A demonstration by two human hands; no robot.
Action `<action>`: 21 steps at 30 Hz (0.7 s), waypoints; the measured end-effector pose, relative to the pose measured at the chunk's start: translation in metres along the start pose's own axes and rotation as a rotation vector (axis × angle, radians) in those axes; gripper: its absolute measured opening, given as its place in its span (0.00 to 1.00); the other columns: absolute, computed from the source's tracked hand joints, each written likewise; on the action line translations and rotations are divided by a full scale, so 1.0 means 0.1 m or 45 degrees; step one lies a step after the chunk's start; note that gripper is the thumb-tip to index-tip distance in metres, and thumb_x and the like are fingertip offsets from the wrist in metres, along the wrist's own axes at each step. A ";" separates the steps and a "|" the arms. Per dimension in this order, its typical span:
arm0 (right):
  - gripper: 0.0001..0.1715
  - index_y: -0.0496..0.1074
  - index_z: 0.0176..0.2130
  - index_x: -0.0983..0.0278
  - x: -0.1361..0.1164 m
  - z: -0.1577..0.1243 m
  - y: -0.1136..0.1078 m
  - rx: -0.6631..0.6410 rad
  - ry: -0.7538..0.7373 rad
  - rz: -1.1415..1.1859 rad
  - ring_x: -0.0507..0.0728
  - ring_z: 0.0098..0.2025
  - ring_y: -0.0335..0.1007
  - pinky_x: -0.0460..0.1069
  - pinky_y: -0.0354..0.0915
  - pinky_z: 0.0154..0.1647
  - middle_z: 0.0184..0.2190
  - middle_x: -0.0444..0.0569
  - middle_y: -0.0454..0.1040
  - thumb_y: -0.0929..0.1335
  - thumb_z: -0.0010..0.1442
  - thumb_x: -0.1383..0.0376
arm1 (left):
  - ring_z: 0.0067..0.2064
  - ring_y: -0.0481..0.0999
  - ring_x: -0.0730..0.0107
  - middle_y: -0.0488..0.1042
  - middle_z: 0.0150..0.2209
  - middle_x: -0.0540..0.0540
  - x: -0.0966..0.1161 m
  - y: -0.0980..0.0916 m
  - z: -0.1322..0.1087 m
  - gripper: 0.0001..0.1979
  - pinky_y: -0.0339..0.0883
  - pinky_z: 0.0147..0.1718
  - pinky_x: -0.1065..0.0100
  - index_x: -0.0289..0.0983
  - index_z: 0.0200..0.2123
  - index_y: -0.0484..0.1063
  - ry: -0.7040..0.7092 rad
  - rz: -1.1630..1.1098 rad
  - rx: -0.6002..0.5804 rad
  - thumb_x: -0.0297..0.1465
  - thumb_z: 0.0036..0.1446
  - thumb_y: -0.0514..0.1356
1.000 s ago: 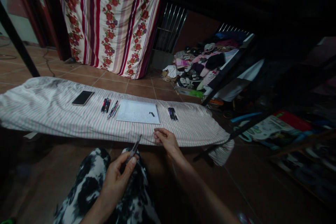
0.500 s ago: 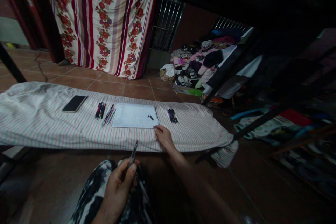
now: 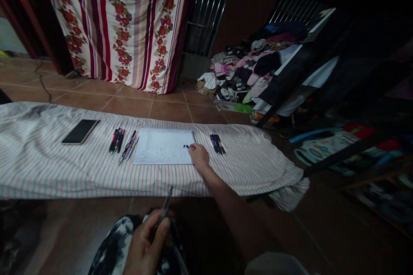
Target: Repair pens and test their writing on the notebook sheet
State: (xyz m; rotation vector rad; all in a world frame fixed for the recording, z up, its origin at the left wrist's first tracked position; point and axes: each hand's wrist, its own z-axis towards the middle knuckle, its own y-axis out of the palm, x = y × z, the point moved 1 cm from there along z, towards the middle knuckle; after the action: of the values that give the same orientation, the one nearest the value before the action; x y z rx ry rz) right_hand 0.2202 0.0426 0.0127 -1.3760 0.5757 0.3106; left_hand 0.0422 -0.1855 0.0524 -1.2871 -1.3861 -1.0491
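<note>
In my left hand point(image 3: 146, 240), closed above my lap, is a slim pen point(image 3: 167, 203) with a clear-looking barrel, tilted with its dark end up. My right hand point(image 3: 199, 156) rests over the right side of a spiral notebook point(image 3: 161, 146) lying open. Its fingertips are closed at a small black pen part point(image 3: 187, 146), partly hidden by the fingers. Another tiny black piece point(image 3: 184, 146) lies just left of it on the page. Black and purple pens point(image 3: 218, 144) lie to the right of that hand.
A striped cloth point(image 3: 97, 176) covers the low table. Left of the notebook lie several pens point(image 3: 116, 140), more pens point(image 3: 129, 148) and a phone point(image 3: 80, 132). Beyond are a floral curtain point(image 3: 138, 30) and a heap of clothes point(image 3: 251, 68). A dark bar point(image 3: 335, 154) slants at right.
My right hand has moved from the notebook's lower right corner up onto the page, its fingertips now at the small black pieces. My left hand still holds the pen. The view has shifted slightly.
</note>
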 end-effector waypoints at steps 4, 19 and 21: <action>0.14 0.72 0.41 0.64 0.02 0.10 0.08 -0.018 0.002 -0.082 0.57 0.43 0.67 0.48 0.57 0.43 0.41 0.53 0.72 0.66 0.52 0.65 | 0.27 0.69 0.67 0.69 0.22 0.50 -0.02 -0.05 0.07 0.18 0.64 0.27 0.72 0.37 0.35 0.74 0.023 0.045 -0.065 0.45 0.50 0.57; 0.17 0.73 0.39 0.64 0.19 0.00 -0.04 -0.016 0.128 0.455 0.55 0.33 0.69 0.47 0.62 0.34 0.28 0.47 0.74 0.64 0.47 0.65 | 0.25 0.67 0.69 0.68 0.21 0.51 0.03 -0.04 0.01 0.21 0.61 0.25 0.72 0.35 0.36 0.74 0.006 0.037 -0.048 0.46 0.50 0.56; 0.18 0.73 0.38 0.67 0.18 -0.10 -0.09 -0.042 0.134 0.618 0.53 0.28 0.68 0.46 0.62 0.29 0.24 0.45 0.73 0.64 0.47 0.63 | 0.26 0.67 0.69 0.68 0.21 0.51 0.03 -0.05 -0.03 0.22 0.61 0.25 0.72 0.35 0.37 0.73 0.013 0.047 -0.096 0.47 0.50 0.56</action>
State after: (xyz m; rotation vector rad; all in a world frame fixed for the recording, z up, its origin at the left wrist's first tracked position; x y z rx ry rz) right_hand 0.2383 0.0293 0.0096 -1.2767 0.9976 0.6421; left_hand 0.0377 -0.1883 0.0559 -1.3553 -1.3212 -1.0902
